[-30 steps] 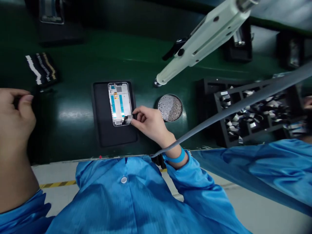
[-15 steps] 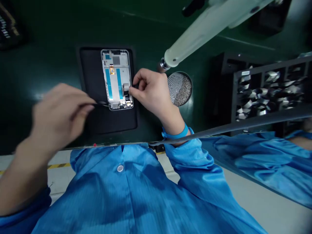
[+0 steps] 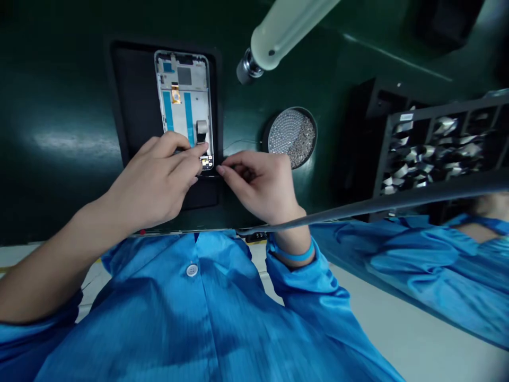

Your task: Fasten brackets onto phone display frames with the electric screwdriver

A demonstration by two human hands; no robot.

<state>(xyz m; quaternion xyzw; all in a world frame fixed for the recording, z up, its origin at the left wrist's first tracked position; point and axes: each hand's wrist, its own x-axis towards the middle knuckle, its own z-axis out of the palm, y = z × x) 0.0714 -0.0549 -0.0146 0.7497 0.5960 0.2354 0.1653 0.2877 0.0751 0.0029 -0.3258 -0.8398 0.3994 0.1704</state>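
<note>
An opened phone frame (image 3: 186, 114), white inside with blue strips, lies in a black tray (image 3: 137, 101). My left hand (image 3: 155, 175) covers its lower left part. The index fingertip is on the frame at the lower end of a folded flex cable (image 3: 202, 127), while the other fingers are bent towards the thumb. The dark slim tool seen earlier in this hand does not show; the palm side is hidden. Just off the frame's lower right corner, my right hand (image 3: 258, 183) has thumb and forefinger pinched together; anything between them is too small to make out.
A round dish of small metal pieces (image 3: 304, 140) stands beyond my right hand. Above it a pale-handled tool (image 3: 274, 40) points down. Racks of silvery parts (image 3: 421, 154) are at the right, near a person's blue sleeve (image 3: 401, 260). A grey cable (image 3: 358, 204) crosses over my right wrist.
My left hand has moved right onto the frame's lower end, and its tool is out of sight. My right hand has left the flex cable for the lower right corner. The view has shifted.
</note>
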